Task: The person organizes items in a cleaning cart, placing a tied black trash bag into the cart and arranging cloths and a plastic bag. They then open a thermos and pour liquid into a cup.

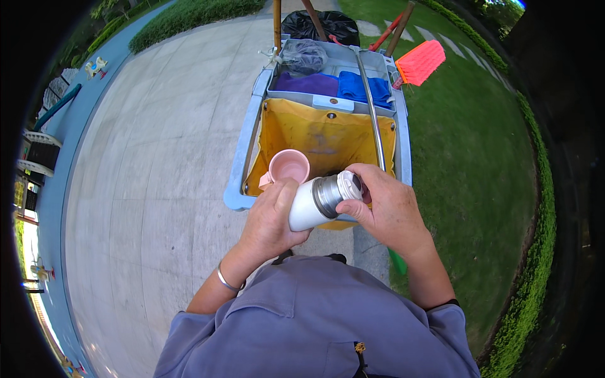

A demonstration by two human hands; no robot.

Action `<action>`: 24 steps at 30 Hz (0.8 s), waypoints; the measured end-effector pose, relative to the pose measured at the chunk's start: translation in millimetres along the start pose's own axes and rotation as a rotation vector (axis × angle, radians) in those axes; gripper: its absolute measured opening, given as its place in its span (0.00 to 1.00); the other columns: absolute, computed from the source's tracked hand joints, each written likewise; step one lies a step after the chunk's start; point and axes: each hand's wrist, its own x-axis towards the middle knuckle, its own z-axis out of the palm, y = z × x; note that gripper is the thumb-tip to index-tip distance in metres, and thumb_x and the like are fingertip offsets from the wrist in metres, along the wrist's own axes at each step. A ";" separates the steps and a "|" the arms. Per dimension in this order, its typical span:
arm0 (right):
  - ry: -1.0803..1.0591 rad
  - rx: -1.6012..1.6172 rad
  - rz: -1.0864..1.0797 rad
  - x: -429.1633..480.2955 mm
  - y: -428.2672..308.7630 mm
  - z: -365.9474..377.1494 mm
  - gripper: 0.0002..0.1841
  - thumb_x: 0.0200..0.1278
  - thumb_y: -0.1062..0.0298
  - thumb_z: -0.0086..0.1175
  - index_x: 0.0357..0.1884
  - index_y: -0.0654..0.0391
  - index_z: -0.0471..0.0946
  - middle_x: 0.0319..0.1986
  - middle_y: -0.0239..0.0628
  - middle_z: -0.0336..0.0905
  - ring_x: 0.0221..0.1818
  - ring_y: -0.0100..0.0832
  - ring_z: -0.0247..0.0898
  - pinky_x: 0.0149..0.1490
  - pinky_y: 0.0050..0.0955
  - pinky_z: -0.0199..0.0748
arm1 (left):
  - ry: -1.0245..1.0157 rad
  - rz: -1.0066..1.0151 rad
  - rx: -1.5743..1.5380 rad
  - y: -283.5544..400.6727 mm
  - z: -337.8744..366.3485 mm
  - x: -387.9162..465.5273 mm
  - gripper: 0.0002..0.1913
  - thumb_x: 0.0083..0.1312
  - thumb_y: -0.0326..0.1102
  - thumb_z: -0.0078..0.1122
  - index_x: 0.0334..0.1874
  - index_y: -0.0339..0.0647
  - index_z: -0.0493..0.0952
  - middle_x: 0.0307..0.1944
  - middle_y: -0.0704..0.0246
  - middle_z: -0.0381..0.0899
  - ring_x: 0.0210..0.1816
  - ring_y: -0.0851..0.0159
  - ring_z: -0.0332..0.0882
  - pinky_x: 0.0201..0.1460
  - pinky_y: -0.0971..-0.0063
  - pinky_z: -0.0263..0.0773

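Note:
A white vacuum flask point(307, 208) with a bare steel neck lies tilted in my left hand point(267, 219), its mouth end to the right. Just beyond the same hand is a pink cup point(289, 166) with a handle, its open top facing up. Whether the left fingers also hold the cup is hidden. My right hand point(390, 203) grips the white stopper point(349, 185) at the flask's neck, thumb on the near side and fingers behind. Both hands are over the near edge of a grey cleaning cart point(243, 156) with a yellow bag point(326, 127).
The cart's tray holds a purple cloth point(305, 84), a blue cloth point(361, 87) and a clear plastic bag point(305, 56). A metal pole point(368, 99) slants across it. A pink-bristled brush point(420, 62) sticks out right. Paving point(156, 189) lies left, grass point(468, 212) right.

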 end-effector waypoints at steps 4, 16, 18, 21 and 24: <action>0.038 -0.016 -0.020 9.3 7.4 10.1 0.25 0.57 0.47 0.65 0.46 0.58 0.76 0.38 0.42 0.80 0.37 0.44 0.80 0.40 0.38 0.76 | -0.008 0.002 -0.006 -6.2 -1.4 4.7 0.36 0.38 0.29 0.76 0.52 0.39 0.68 0.41 0.56 0.76 0.44 0.46 0.76 0.46 0.58 0.72; -0.380 0.272 -0.385 10.0 34.7 -10.2 0.27 0.59 0.61 0.62 0.61 0.57 0.73 0.50 0.42 0.73 0.54 0.42 0.70 0.58 0.38 0.69 | -0.442 -0.124 -0.638 -8.4 7.6 -10.7 0.51 0.42 0.31 0.73 0.73 0.48 0.57 0.67 0.59 0.66 0.68 0.53 0.67 0.68 0.63 0.64; -0.413 0.305 -0.417 10.6 38.3 -9.9 0.28 0.60 0.64 0.62 0.63 0.57 0.71 0.56 0.42 0.70 0.59 0.43 0.67 0.62 0.39 0.67 | -0.455 -0.107 -0.626 -13.8 8.2 -11.0 0.51 0.43 0.31 0.74 0.73 0.47 0.57 0.66 0.58 0.66 0.67 0.53 0.67 0.67 0.63 0.65; -0.374 0.281 -0.366 7.4 39.4 -2.3 0.34 0.56 0.59 0.66 0.65 0.57 0.69 0.61 0.45 0.69 0.62 0.45 0.67 0.65 0.39 0.67 | -0.434 -0.127 -0.566 -20.8 14.0 -15.3 0.50 0.43 0.31 0.75 0.72 0.46 0.58 0.63 0.57 0.69 0.64 0.52 0.71 0.65 0.63 0.67; -0.273 0.138 -0.221 2.1 38.5 6.8 0.36 0.52 0.49 0.69 0.60 0.57 0.72 0.52 0.45 0.74 0.52 0.46 0.74 0.56 0.37 0.74 | -0.401 -0.141 -0.441 -26.2 23.1 -21.2 0.46 0.44 0.32 0.76 0.68 0.43 0.62 0.55 0.55 0.75 0.56 0.50 0.76 0.59 0.64 0.72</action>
